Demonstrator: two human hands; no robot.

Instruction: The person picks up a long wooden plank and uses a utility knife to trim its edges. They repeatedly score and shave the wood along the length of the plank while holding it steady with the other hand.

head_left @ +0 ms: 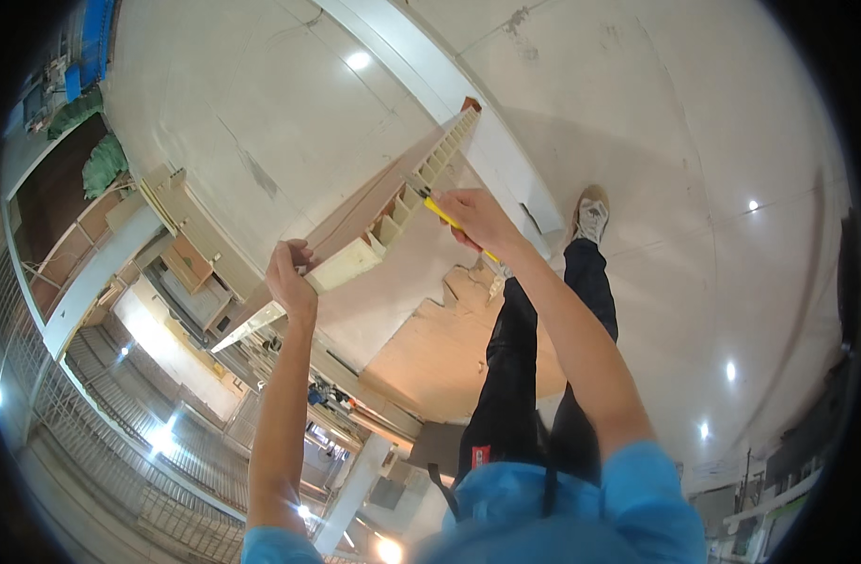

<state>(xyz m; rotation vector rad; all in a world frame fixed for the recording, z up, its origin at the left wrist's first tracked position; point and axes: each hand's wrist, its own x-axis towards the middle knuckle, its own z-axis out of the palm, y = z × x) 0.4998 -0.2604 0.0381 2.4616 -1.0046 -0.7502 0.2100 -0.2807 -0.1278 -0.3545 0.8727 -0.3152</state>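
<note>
A long, narrow hollow-core panel runs slantwise before me, its edge facing me. Pale strip covers part of that edge; farther up, a row of open cells shows. My left hand is closed over the panel's edge at the left, fingers curled. A yellow utility knife is gripped in my right hand, its tip at the open cells near the middle of the edge. Whether the blade touches the panel is too small to tell.
The panel's far end meets a long white beam. Torn brown cardboard lies on the floor by my legs. Stacked boards and a metal-framed cart with green cloth stand at the left. My shoe is right of the beam.
</note>
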